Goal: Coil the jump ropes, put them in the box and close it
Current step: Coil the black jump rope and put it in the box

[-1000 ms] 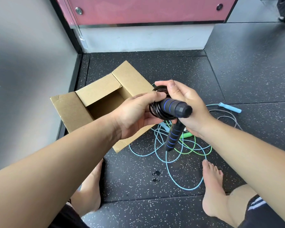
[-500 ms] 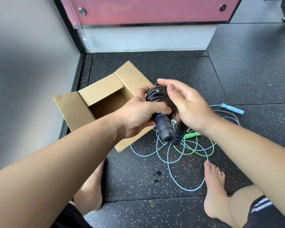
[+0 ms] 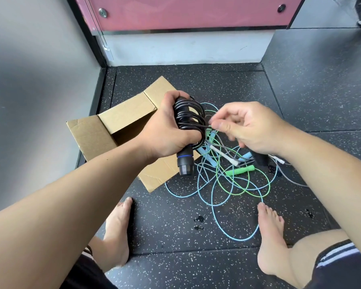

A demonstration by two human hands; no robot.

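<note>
a: where is the black jump rope (image 3: 188,115)?

b: in the left hand (image 3: 165,132). its fingers are curled tight round the handles, with the cord wound over them in several loops. one handle end (image 3: 184,163), with a blue ring on it, sticks out below the fist, pointing down.

a: and the right hand (image 3: 248,126)?

b: just right of the coil. its thumb and forefinger pinch a single black strand that runs out from the loops; the other fingers are loosely bent.

a: the box (image 3: 92,138)?

b: on the dark speckled floor (image 3: 300,101), left of and behind the left hand, flaps open. the hand hides most of its inside, so i cannot tell what lies in it.

a: the other ropes?

b: loose on the floor, right of the box and below the hands, all tangled together. a blue rope (image 3: 233,232) loops nearest, reaching between the two bare feet (image 3: 117,232). a green rope (image 3: 241,170) crosses it, its handle lying near the middle of the heap. a grey rope (image 3: 223,154) with a pale handle lies across both. something dark shows under the right wrist, too blurred to name.
</note>
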